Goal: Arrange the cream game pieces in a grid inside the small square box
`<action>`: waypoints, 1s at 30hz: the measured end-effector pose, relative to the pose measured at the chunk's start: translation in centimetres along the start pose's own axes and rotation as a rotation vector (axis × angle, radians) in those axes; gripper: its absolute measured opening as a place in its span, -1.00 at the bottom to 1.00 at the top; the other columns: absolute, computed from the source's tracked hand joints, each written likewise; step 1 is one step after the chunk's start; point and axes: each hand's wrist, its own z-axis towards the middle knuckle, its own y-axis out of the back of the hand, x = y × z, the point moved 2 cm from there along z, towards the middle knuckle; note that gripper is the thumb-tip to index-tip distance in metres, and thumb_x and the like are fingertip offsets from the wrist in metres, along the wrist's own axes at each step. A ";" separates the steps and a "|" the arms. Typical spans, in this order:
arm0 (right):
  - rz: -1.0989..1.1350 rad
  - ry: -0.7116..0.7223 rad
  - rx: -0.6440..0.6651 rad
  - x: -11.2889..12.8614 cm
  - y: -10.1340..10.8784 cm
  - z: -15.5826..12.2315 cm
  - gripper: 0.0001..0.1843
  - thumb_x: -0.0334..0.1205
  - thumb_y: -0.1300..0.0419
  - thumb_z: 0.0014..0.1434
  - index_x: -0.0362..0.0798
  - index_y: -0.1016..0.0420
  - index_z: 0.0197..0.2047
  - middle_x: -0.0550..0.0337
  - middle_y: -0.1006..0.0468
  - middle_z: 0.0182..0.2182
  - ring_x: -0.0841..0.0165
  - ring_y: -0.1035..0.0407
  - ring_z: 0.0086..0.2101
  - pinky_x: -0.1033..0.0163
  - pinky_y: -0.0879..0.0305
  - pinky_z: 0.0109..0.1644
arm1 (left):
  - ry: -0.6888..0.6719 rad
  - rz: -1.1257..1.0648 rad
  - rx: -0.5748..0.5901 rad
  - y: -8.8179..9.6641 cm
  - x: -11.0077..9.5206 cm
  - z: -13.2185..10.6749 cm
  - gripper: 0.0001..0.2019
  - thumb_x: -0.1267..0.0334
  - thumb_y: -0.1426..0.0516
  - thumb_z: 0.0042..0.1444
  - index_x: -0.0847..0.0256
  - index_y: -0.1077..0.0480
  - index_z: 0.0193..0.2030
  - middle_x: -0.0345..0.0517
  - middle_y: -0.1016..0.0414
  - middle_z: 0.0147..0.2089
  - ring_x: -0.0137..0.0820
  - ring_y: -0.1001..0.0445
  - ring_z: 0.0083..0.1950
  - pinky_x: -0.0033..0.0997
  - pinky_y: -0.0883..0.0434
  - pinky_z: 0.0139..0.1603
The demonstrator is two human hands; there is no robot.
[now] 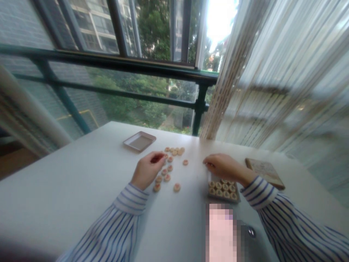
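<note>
Nearest on the desk [89, 189], an open box [223, 200] holds rows of dark-marked round pieces [218, 185], characters too small to read; right hand [224, 165] over its far part, grip bent, contents cannot be told. Left hand [145, 169]: grip curled, fingertips at loose red-marked pieces [167, 178], pinch unconfirmed. Farther: brown flat panel [265, 174], markings illegible; shallow tray [139, 141].

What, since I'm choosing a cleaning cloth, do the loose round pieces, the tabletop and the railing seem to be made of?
Round pieces: probably wood, perhaps wood-look plastic, given their pale tan colour; red markings show on some.
Tabletop: laminate or painted board, judging by its smooth, even white surface.
Railing: likely painted metal, with slim, straight, evenly dark-green bars.
</note>
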 end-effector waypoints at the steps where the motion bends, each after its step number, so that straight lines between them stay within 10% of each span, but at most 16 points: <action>1: -0.008 0.007 0.013 0.3 -0.1 0.3 -0.69 -0.29 0.04 0.13 -0.01 -0.48 -0.16 0.14 -0.54 -0.23 0.34 -0.37 -0.24 0.31 -0.15 -0.20 | -0.011 0.039 -0.009 0.3 0.3 0.2 -0.73 0.11 -0.12 -0.03 0.26 -0.42 -0.26 -0.11 -0.52 -0.33 -0.39 -0.47 -0.32 -0.42 -0.42 -0.25; 12: -0.105 0.025 0.047 3.6 -1.3 4.5 -0.69 -0.27 0.10 0.16 -0.06 -0.47 -0.29 0.08 -0.52 -0.31 0.37 -0.36 -0.32 0.34 -0.09 -0.30 | -0.153 0.485 0.019 0.5 4.5 -0.2 -0.71 0.19 -0.10 -0.04 0.28 -0.44 -0.19 -0.02 -0.52 -0.25 -0.27 -0.43 -0.20 -0.28 -0.37 -0.12; 30: -0.034 0.092 0.067 7.6 -3.6 9.4 -0.70 -0.25 0.10 0.13 -0.04 -0.45 -0.32 0.08 -0.52 -0.33 0.31 -0.36 -0.34 0.29 -0.15 -0.34 | -0.185 0.634 0.116 0.2 5.2 -0.6 -0.72 0.21 -0.11 -0.04 0.17 -0.44 -0.16 -0.05 -0.50 -0.23 -0.24 -0.40 -0.14 -0.22 -0.31 -0.09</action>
